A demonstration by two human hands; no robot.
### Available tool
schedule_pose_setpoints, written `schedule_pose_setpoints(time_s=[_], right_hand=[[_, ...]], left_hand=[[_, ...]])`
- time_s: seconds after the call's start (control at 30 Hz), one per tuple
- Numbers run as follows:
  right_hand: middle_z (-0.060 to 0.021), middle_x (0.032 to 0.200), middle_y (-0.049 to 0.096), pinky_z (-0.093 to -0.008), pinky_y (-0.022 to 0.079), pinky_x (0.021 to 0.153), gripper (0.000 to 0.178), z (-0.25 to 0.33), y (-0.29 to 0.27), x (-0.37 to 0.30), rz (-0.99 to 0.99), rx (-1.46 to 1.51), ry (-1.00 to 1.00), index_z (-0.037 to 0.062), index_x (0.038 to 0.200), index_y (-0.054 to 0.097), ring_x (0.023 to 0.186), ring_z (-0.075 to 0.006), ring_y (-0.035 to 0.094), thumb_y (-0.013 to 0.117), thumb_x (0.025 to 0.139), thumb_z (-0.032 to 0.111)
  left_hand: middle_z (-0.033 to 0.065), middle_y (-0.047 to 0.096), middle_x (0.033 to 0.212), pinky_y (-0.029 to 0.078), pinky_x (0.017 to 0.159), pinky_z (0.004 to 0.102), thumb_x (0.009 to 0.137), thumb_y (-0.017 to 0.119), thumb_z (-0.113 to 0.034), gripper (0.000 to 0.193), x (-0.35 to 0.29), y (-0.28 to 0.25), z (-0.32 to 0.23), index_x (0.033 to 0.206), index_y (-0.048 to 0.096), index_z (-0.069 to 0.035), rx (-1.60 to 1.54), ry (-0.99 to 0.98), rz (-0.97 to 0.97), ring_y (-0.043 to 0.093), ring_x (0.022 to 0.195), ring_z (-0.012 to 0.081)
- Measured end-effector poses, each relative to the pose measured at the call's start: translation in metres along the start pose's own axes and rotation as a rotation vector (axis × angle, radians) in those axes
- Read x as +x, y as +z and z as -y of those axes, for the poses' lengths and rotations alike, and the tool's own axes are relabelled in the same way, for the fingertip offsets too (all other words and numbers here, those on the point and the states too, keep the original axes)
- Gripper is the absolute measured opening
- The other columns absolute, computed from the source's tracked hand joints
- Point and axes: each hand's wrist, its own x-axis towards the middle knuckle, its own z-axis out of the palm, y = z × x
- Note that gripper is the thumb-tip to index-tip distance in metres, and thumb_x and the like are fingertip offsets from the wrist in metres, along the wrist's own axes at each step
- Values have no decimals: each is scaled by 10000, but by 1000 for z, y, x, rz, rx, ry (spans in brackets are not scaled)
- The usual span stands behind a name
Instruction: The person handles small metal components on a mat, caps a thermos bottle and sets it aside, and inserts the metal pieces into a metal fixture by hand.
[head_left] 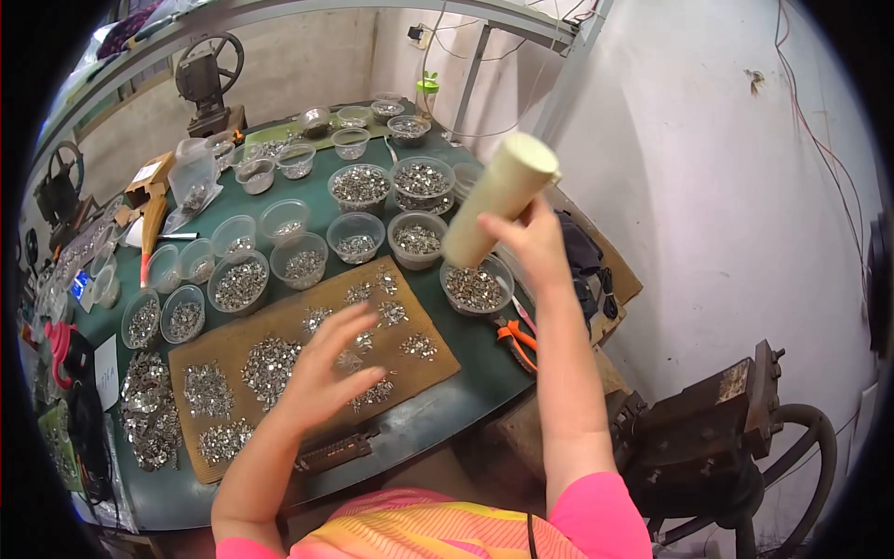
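Note:
My right hand [529, 244] grips a cream-coloured cylinder [500, 200], thumb across its near side. It is tilted, its lower end just above or behind a clear plastic bowl [477, 289] of small shiny metal pieces; whether they touch I cannot tell. My left hand [328, 373], fingers spread and holding nothing, hovers over a brown board [317, 455]. Several small heaps of metal bits lie on this board, among them a larger heap [270, 370] left of my hand and a small heap [419, 347] toward its right edge.
Orange-handled pliers [515, 345] lie at the table's right edge. Bowls of metal pieces [360, 186] crowd the green table beyond the board. A pile of shiny parts [149, 410] sits at left. A dark hand press [708, 429] stands at right, another [207, 88] at the far left.

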Motion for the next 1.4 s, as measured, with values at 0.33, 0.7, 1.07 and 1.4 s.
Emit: schedule_pose_setpoints(time_s=[0.33,0.7,1.07,1.4], right_hand=[[-225,1178,705,-418,522,955,735,-177,-69,154,-381,-390,22,-35,1285,562,1076,-348,694,879,718,310],[-253,1305,640,-483,481,1015,845,-270,-48,179,-533,-683,246,22,1357,512,1217,-418,622,883,720,435],[-190,1255,674,-359,515,1001,471,-266,-67,138,-568,-248,-169,-113,1277,594,1130,-259,665,706,990,244],[-96,1042,713,-296,526,848,210,-89,78,-62,-191,-33,-106,-28,1105,697,952,-165,665,619,1040,156]], left_hand=[[150,722,1146,512,958,365,847,684,-11,321,-91,-58,33,1168,700,-1,-44,-340,-215,682,1046,255],[115,663,1079,500,944,320,919,577,77,302,-154,-54,66,1208,655,42,-146,-582,-581,666,1036,204],[139,708,1127,494,949,330,944,609,65,282,-226,-72,70,1220,669,54,-51,-505,-617,656,1075,215],[122,737,1041,537,899,364,893,685,41,249,-274,-62,81,1137,722,7,30,-310,-490,694,1004,258]])
